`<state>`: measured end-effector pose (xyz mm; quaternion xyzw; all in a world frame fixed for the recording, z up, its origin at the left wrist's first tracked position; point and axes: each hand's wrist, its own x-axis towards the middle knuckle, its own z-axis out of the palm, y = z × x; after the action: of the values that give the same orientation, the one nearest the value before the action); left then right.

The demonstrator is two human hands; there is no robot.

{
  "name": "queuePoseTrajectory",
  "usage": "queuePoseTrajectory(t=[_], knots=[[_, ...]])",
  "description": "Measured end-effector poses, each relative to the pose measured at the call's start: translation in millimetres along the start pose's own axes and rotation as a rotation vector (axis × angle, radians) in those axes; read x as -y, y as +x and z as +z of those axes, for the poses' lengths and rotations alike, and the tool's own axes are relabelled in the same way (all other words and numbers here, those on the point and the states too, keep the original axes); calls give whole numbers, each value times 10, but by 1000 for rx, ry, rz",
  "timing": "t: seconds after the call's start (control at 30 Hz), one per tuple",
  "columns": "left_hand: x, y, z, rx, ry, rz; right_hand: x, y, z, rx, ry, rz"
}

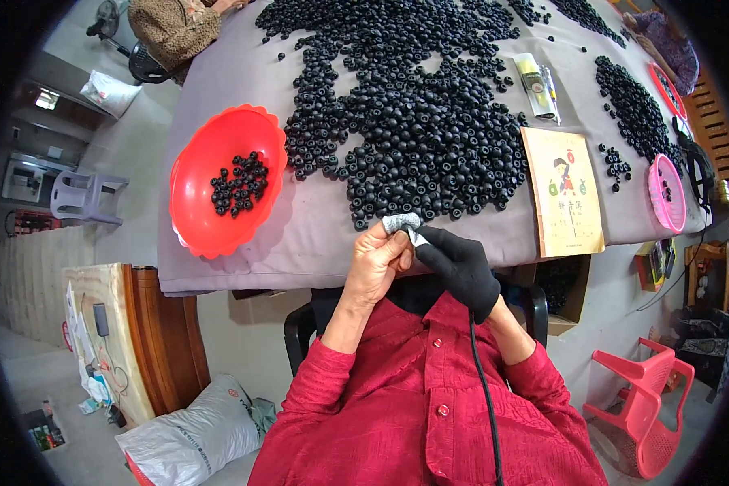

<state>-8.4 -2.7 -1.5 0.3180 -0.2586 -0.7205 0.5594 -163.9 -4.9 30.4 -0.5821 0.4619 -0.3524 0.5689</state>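
My left hand [373, 263] is bare, with a grey cloth-like wrap [401, 223] over a fingertip. A black glove covers my right hand [464, 267]. Both hands are closed and meet fingertip to fingertip at the table's front edge; whatever they pinch is hidden between the fingers. A greyish-white bit also shows where the fingertips join. Just beyond lies a wide heap of small round black pieces [437, 154], many showing a hole or hollow. To the left, a red scalloped bowl [190, 178] holds a small group of similar black pieces [240, 184].
A grey cloth covers the table [219, 279]. Right of the heap lie a yellow booklet [563, 194] and a clear packet [536, 87]. A pink basket [667, 194] stands near the right edge. Other people's sleeves [174, 32] show at the far side. A dark cord [486, 389] hangs down my front.
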Motion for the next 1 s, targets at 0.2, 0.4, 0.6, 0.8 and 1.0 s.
queuePoseTrajectory(t=[0.2, 0.4, 0.6, 0.8, 1.0], knots=[[-5, 6, -11, 8, -7, -17, 14, -7, 6, 5, 42, 2], [-17, 22, -16, 23, 5, -22, -20, 18, 1, 4, 45, 1], [-41, -25, -19, 14, -21, -27, 37, 34, 13, 6, -35, -8], [-317, -170, 45, -216, 359, 89, 37, 32, 7, -4, 8, 15], [-1368, -139, -286, -606, 862, 575, 37, -5, 6, -31, -67, 49]])
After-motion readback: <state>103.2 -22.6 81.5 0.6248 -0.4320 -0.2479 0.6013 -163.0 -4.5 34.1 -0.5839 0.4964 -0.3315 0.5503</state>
